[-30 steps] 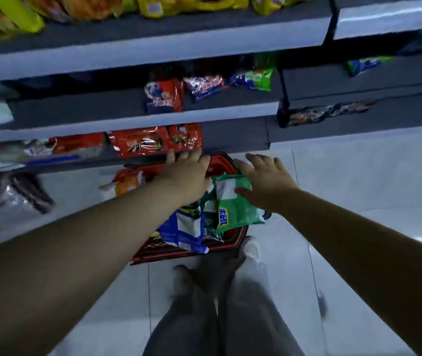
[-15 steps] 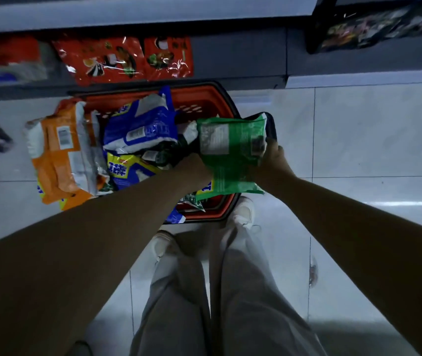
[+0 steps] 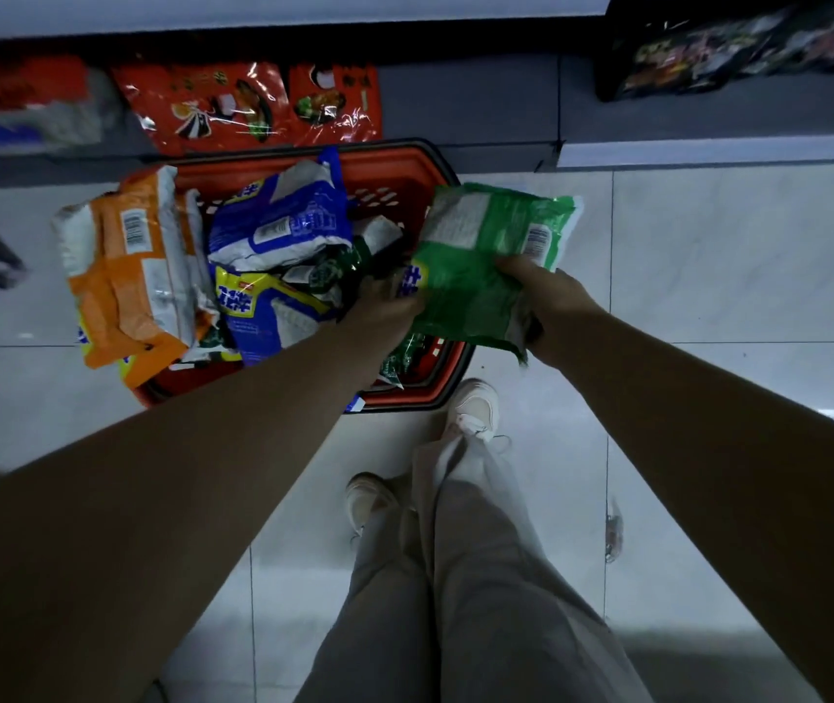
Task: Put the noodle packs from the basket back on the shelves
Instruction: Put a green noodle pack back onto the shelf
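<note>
Tiled floor (image 3: 709,256) right of the red basket (image 3: 384,157) is wide open, shelf (image 3: 455,104) edge just behind. Right hand (image 3: 544,291) grips a green noodle pack (image 3: 476,276) over the basket's right rim; left hand (image 3: 379,309) is buried among other packs (image 3: 278,215), can't tell its grip

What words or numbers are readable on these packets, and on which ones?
Lower blue pack: big blue character on yellow, perhaps "拌"; the rest blurred.
Upper blue pack: blue characters, too blurred to read.
Green pack: barcode, digits too small.
Orange pack: barcode, digits too small.
Red packs: characters blurred.
Black packs: print blurred.
</note>
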`<action>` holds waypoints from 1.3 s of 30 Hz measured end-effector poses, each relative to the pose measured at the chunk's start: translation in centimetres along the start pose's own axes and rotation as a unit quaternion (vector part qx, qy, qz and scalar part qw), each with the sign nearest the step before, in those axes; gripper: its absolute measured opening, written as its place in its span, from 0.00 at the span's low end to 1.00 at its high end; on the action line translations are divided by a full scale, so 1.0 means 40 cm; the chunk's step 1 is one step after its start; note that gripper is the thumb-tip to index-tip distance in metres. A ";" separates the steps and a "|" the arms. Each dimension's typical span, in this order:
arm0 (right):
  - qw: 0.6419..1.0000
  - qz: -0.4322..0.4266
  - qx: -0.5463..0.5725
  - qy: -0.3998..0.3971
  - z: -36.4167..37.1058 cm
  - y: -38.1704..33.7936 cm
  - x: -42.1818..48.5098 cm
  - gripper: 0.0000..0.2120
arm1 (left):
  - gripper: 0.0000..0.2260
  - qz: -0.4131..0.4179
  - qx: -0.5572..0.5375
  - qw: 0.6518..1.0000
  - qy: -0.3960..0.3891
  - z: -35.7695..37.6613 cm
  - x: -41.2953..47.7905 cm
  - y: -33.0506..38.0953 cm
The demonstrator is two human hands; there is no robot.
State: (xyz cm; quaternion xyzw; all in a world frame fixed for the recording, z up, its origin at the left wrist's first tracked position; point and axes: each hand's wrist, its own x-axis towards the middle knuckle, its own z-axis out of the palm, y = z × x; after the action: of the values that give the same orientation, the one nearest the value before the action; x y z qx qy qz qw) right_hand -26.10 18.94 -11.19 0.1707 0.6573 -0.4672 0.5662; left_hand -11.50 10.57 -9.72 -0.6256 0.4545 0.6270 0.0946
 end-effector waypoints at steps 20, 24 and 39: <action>0.948 -0.231 0.107 -0.191 0.151 -0.266 -0.857 0.13 | 0.16 0.264 -0.272 0.925 -0.008 -0.329 -0.809 0.304; 0.931 -0.305 0.023 -0.201 0.185 -0.345 -1.036 0.11 | 0.09 0.349 -0.249 0.903 -0.008 -0.421 -1.016 0.391; 0.791 -0.581 -0.114 -0.152 0.367 -0.671 -1.513 0.10 | 0.04 0.570 -0.200 0.782 0.155 -0.635 -1.459 0.716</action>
State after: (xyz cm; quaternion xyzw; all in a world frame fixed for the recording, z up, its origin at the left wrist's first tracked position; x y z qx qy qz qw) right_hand -19.55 11.97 55.95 -0.3825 0.5866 -0.6497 0.2957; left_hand -1.78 3.06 59.01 -0.3462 0.6010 0.5383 -0.4788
